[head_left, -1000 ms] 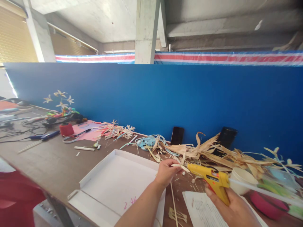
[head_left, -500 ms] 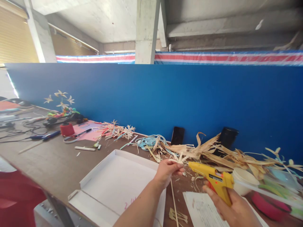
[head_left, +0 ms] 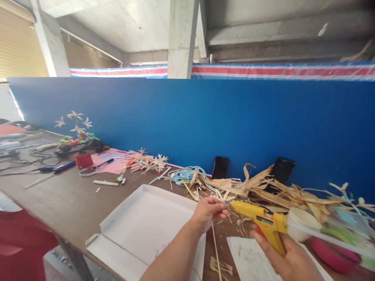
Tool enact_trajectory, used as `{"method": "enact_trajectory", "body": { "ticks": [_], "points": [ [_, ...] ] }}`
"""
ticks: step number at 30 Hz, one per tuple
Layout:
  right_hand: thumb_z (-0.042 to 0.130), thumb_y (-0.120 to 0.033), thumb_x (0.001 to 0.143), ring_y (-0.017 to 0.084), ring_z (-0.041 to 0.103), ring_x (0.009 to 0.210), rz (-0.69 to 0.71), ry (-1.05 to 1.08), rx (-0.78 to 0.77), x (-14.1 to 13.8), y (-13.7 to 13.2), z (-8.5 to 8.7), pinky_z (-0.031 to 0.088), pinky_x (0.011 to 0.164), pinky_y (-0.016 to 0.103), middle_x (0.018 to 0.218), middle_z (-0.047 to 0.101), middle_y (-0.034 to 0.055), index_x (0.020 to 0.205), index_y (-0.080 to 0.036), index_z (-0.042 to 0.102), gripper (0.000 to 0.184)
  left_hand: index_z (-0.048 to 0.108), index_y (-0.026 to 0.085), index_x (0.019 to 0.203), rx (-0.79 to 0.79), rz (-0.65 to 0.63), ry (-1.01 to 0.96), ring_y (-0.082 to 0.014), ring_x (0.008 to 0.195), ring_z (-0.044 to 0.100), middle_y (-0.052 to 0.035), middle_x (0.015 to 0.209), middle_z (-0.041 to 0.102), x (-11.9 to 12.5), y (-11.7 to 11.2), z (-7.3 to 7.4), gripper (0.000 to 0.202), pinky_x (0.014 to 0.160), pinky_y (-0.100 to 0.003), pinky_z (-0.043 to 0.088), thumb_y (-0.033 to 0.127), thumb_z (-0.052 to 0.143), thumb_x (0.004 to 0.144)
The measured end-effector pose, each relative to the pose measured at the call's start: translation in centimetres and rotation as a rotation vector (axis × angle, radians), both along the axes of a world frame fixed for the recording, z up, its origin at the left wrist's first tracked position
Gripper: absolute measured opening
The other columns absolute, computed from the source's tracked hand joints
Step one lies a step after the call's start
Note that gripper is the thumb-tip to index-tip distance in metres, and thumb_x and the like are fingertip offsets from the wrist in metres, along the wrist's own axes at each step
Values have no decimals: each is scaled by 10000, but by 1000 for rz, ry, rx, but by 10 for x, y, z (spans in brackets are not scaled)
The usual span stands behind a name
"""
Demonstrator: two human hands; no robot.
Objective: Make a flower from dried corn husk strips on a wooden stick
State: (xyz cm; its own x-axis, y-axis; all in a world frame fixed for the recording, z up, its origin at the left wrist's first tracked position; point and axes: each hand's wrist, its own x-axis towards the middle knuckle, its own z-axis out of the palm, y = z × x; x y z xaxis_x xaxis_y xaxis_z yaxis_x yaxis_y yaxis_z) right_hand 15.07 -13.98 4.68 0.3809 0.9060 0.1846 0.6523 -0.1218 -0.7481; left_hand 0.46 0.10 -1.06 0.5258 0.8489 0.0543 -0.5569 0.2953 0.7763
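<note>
My left hand (head_left: pixel 210 212) is closed in a pinch just beyond the white box lid. At its fingertips are pale husk petals (head_left: pixel 225 196), which look like a small flower; they blend into the husks behind. A thin pale stick (head_left: pixel 216 249) runs down from under this hand toward the near edge; whether it joins the petals is hidden. My right hand (head_left: pixel 288 255) grips a yellow hot glue gun (head_left: pixel 260 216), with fingers at its red trigger and a glue stick (head_left: pixel 325 236) out of its back. The nozzle points left, close to my left fingertips.
A shallow white box lid (head_left: pixel 152 226) lies left of my hands. Dried husks (head_left: pixel 281 191) and a phone (head_left: pixel 220 168) are along the blue partition (head_left: pixel 175 121). A cream cup (head_left: pixel 303 224) stands behind the glue gun, with a printed sheet (head_left: pixel 249 257) below it.
The glue gun's nozzle has shifted slightly left, nearer my left fingertips. The petals there show less plainly now. Both hands keep their holds.
</note>
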Motion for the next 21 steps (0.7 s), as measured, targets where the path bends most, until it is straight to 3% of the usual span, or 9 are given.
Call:
{"method": "enact_trajectory", "body": {
  "ticks": [8, 14, 21],
  "points": [
    [518, -560, 687, 269, 625, 896, -35, 2, 15, -3, -2, 3, 481, 753, 299, 885, 705, 54, 949, -213, 632, 449, 585, 69, 644, 3, 21, -13, -121, 483, 586, -68, 578, 627, 1, 1, 0, 324, 480, -203, 462, 254, 801, 488],
    [527, -543, 686, 270, 646, 818, -70, -6, 82, -9, -3, 3, 497, 672, 299, 822, 710, 47, 917, -224, 637, 409, 589, 72, 645, 15, 19, 14, -120, 499, 590, -87, 629, 650, 4, 3, -4, 302, 483, -207, 464, 246, 791, 503],
    [537, -533, 681, 253, 621, 925, 4, -77, -20, 7, 2, -2, 485, 750, 270, 941, 698, 53, 979, -213, 620, 445, 590, 74, 647, 10, 19, 11, -120, 489, 592, -79, 613, 647, 3, 3, -3, 314, 486, -208, 473, 255, 796, 493]
  ]
}}
